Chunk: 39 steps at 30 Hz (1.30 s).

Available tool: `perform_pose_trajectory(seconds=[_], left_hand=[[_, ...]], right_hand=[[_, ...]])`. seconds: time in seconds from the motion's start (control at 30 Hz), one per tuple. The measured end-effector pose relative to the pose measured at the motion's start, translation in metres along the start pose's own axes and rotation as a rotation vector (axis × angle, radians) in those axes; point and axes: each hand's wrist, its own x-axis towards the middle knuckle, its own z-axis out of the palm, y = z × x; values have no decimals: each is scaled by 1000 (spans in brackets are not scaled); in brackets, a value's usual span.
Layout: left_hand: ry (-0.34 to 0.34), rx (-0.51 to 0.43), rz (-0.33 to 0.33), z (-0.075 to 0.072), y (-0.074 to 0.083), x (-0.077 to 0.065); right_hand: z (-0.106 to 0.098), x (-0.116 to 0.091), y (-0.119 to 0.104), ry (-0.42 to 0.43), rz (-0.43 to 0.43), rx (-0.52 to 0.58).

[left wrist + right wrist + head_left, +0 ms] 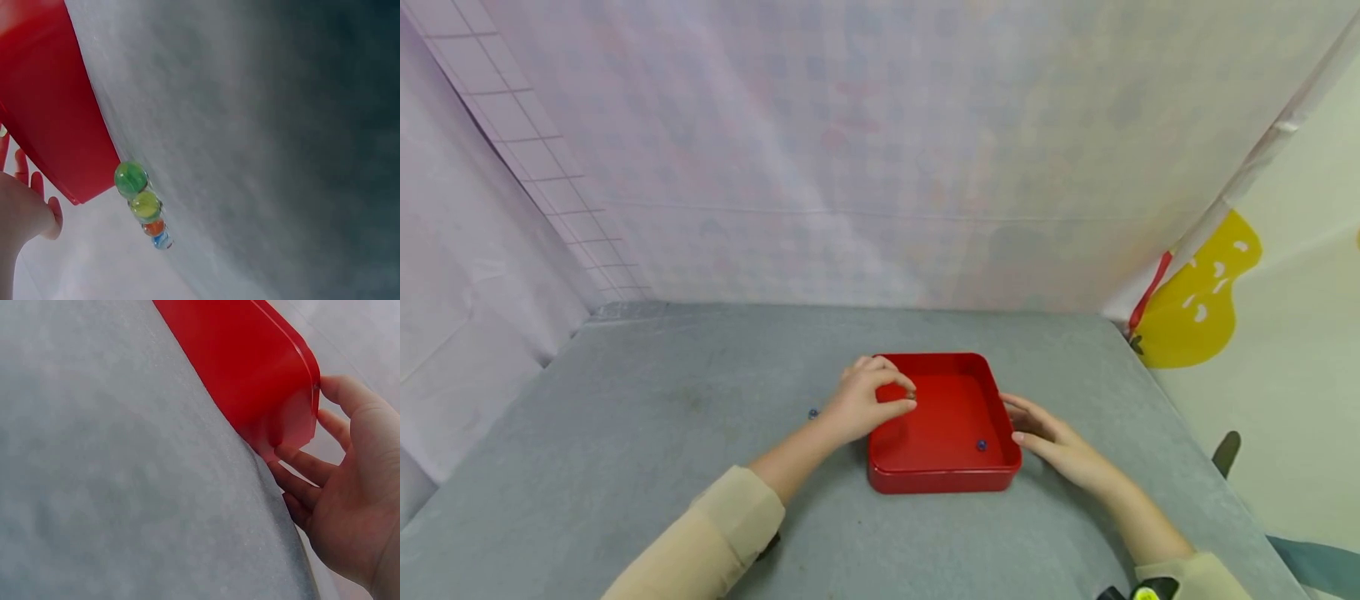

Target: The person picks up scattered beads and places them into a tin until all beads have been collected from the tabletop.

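My left hand (867, 404) is over the left side of a red tray (943, 481) with a raised rim. Between its thumb and forefinger it pinches a small marble (912, 396), mostly covered by the fingertips. Against the tray's right wall rests my right hand (1060, 446), thumb and fingertips touching the outside, fingers spread and slightly bent in the right wrist view. One dark blue marble (981, 446) lies inside the tray near its front right corner. In the left wrist view, a green marble (131, 179), a yellow one (145, 205), an orange one (154, 227) and a blue one (163, 240) line up beside the tray.
A grey cloth-covered table (647, 433) surrounds the tray. Just left of the left hand, a blue marble (813, 414) sits on the table. A pale patterned curtain (865, 167) hangs at the table's back edge, with more cloth along both sides.
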Motion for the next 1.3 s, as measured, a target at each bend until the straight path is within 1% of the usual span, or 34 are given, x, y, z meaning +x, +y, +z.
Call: perform_pose_trajectory(seconds=[0.27,0.4,0.53,0.93,1.1,1.3], left_hand=[[-18,11,14,6,0,5],[-32,3,15,7,1,5],[-32,1,13,8,1,5],[-30,3,14,7,1,5],[-32,-5,16,6,1,5],[-36,-10,9,6,1,4]], right_hand=[[0,0,-1,-6,10,-5],[0,0,-1,-11,13,0],[0,0,-1,-9,8,-4],[0,0,1,2,20,0],[-1,0,2,-6,-7,-6],[0,0,1,-5,16,-4]])
